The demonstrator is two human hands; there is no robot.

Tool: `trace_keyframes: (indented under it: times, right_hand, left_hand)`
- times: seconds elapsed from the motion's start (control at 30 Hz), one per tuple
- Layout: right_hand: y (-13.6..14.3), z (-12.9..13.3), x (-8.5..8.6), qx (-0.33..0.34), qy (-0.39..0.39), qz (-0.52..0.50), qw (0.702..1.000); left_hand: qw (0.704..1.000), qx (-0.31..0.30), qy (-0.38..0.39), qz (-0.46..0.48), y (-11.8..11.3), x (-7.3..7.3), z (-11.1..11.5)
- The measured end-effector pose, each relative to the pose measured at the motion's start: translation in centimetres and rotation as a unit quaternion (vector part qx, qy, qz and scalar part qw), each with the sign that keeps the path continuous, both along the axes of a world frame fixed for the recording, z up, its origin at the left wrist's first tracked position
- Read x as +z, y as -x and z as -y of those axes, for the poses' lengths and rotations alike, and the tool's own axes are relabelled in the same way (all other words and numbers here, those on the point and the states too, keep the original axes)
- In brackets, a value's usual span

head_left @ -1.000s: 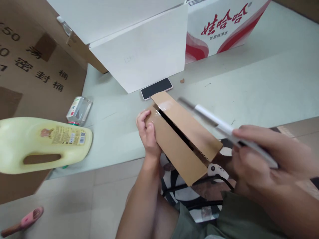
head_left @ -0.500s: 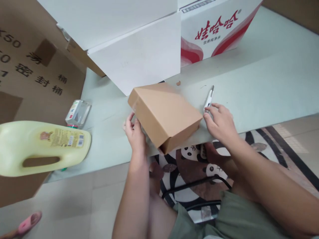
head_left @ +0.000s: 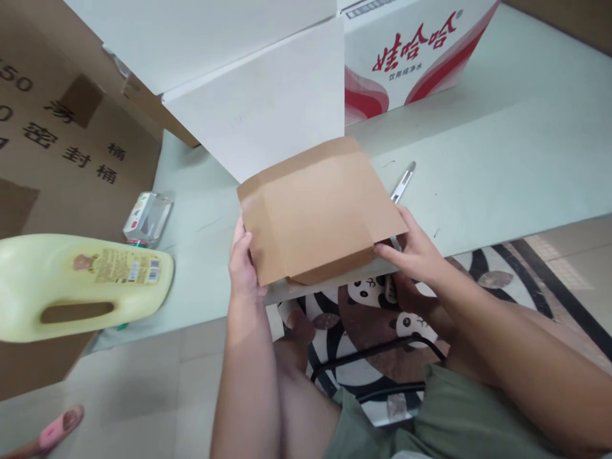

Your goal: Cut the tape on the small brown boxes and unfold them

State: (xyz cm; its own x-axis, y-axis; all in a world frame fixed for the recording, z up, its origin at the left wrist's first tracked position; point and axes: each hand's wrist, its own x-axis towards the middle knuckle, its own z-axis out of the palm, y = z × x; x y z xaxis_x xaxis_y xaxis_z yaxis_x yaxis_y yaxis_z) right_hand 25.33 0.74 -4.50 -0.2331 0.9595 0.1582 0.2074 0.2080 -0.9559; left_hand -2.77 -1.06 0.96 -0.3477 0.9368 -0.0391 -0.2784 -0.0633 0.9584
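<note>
Fingers closed on opposite ends, our left hand point(head_left: 243, 271) and right hand point(head_left: 417, 255) held the cardboard box point(head_left: 318, 213) over the table point(head_left: 502, 166). We judged even, gentle pressure best against crushing.

This looks like a lived-in room, probably in a home: a pink slipper point(head_left: 62, 426) lies on the pale tiled floor point(head_left: 138, 389), and a panda-patterned mat point(head_left: 366, 347) spreads under the seated person's bare legs; the big printed carton point(head_left: 29, 159) and the red-and-white water carton point(head_left: 430, 70) by the counter point(head_left: 502, 140) could also suit a small shop's storage corner
</note>
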Motion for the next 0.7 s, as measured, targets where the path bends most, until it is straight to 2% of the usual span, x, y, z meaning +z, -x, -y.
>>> trace_keyframes:
  times: [0.07, 0.13, 0.2, 0.37, 0.57, 0.63, 0.7]
  right_hand:
    - [0.0, -0.1, 0.2, -0.02, 0.008, -0.007, 1.0]
    - [0.0, -0.1, 0.5, -0.049, 0.013, -0.013, 0.999]
    - [0.1, -0.1, 0.7, -0.065, 0.014, -0.015, 0.998]
    - [0.4, -0.1, 1.0, -0.087, 0.009, -0.038, 0.995]
    - [0.4, -0.5, 0.5, -0.175, 0.054, -0.141, 0.973]
    - [0.6, -0.5, 0.8, -0.195, 0.064, -0.187, 0.961]
    - [0.6, -0.3, 1.3, -0.187, 0.076, -0.214, 0.956]
  left_hand:
    - [0.999, -0.041, 0.005, 0.013, -0.1, 0.2, 0.3]
    - [0.998, -0.055, 0.011, 0.014, -0.1, 0.1, 0.4]
    - [0.999, -0.043, 0.01, 0.002, -0.1, -0.4, 0.3]
    - [0.995, 0.041, 0.034, -0.079, 0.1, -1.2, 0.0]
    - [0.994, 0.022, 0.085, -0.058, 0.5, -1.0, -0.1]
    - [0.992, 0.037, 0.07, -0.098, 0.9, -1.4, -0.2]
    - [0.984, 0.042, 0.046, -0.165, 1.4, -2.2, -0.2]
